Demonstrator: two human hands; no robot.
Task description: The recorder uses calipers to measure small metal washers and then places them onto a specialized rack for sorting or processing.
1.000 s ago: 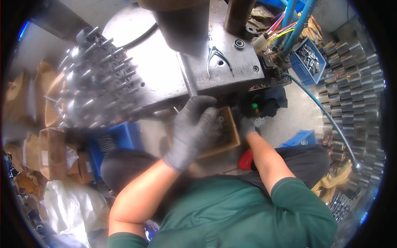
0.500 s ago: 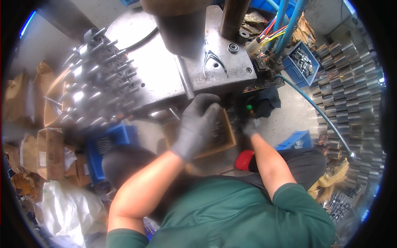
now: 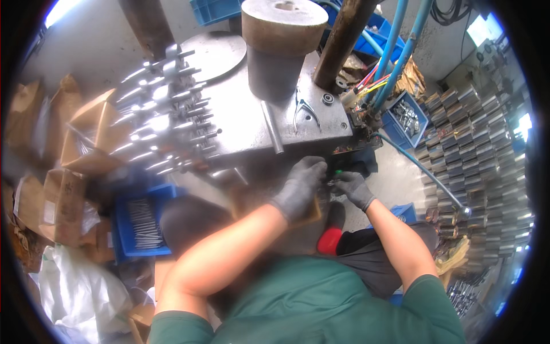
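Observation:
My left hand, in a grey glove, is in front of the steel bench's front edge. Its fingers are curled together, and whatever they hold is hidden. Close on its right, my right hand, gloved too, pinches its fingertips around something small that I cannot make out. A narrow gap separates the two hands. Below them, partly covered by my left hand and blurred, is an open box. On the bench lie a metal rod, a pair of pliers and a small bearing.
A thick steel cylinder stands on the bench. Shafts with metal parts are massed at its left. A blue bin of rods sits at left, another blue bin at right. Stacked metal pieces line the right side, behind a thin hose.
My right hand has come up from low beside the box to meet my left hand. My left hand has shifted right and a little down. The whole view has tilted, showing more of the bench.

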